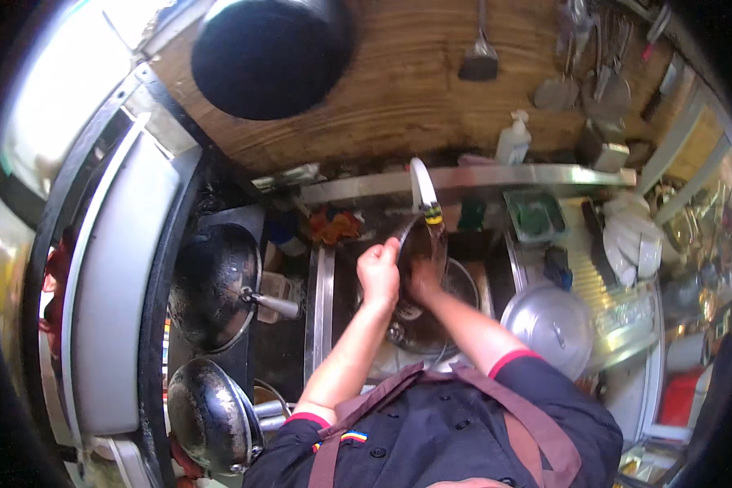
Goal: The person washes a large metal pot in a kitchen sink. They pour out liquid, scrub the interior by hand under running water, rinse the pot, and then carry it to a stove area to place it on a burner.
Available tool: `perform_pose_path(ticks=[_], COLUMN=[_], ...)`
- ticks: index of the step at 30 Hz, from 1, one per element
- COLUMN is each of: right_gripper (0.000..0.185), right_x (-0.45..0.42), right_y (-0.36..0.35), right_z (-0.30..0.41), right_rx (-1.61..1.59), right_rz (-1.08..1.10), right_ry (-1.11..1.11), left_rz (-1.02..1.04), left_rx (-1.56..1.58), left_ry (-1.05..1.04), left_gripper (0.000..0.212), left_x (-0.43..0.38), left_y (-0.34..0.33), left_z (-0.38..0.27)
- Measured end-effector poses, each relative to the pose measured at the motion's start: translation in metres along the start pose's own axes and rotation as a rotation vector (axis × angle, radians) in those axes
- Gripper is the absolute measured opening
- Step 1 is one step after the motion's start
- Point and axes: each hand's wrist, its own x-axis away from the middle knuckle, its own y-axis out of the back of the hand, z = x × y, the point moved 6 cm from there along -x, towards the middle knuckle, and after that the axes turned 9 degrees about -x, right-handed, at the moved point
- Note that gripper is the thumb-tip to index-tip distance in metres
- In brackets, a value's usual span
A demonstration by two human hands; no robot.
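Observation:
Over the sink (pixel 324 305), my left hand (pixel 379 271) is closed around the edge or handle of a metal pan or bowl (pixel 410 235), tilted steeply. My right hand (pixel 424 280) reaches inside or against it, blurred; whether its fingers hold anything cannot be told. Water (pixel 440 244) runs from the white faucet (pixel 424 186) with a yellow and black band, just beside the vessel. Below both hands a large round pan or basin (pixel 473 287) lies in the sink, partly hidden by my forearms.
Blackened woks (pixel 210 287) with handles sit at left. A round metal lid (pixel 549 329) leans right of the sink, near a green-filled tray (pixel 535 215) and stacked white bowls (pixel 631 238). A pump bottle (pixel 513 139) stands on the back ledge. Utensils (pixel 479 61) hang above.

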Motion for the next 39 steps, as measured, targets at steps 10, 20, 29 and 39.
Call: perform_pose_path(ticks=[10,20,29,39], right_gripper=[0.035,0.046,0.076,0.039], right_x=[-0.002,-0.033,-0.001,0.056], right_y=[0.070,0.103,0.120,0.073], right_z=[0.024,-0.022,0.047,0.010], right_rx=[-2.493,-2.353,-2.368,0.371], right_rz=[-0.025,-0.143,0.027,0.273], right_ry=[-0.466,-0.529,-0.375,0.040], left_rz=[-0.092,0.032,0.041,0.056], left_rx=[-0.432,-0.388,-0.289,0.418], left_ry=[-0.213,-0.306,-0.253,0.078], left_gripper=[0.043,0.043,0.045,0.015], left_x=[0.032,0.055,0.052,0.020], left_y=[-0.024,-0.027,-0.010,0.002], left_z=[0.036,0.036,0.019,0.022])
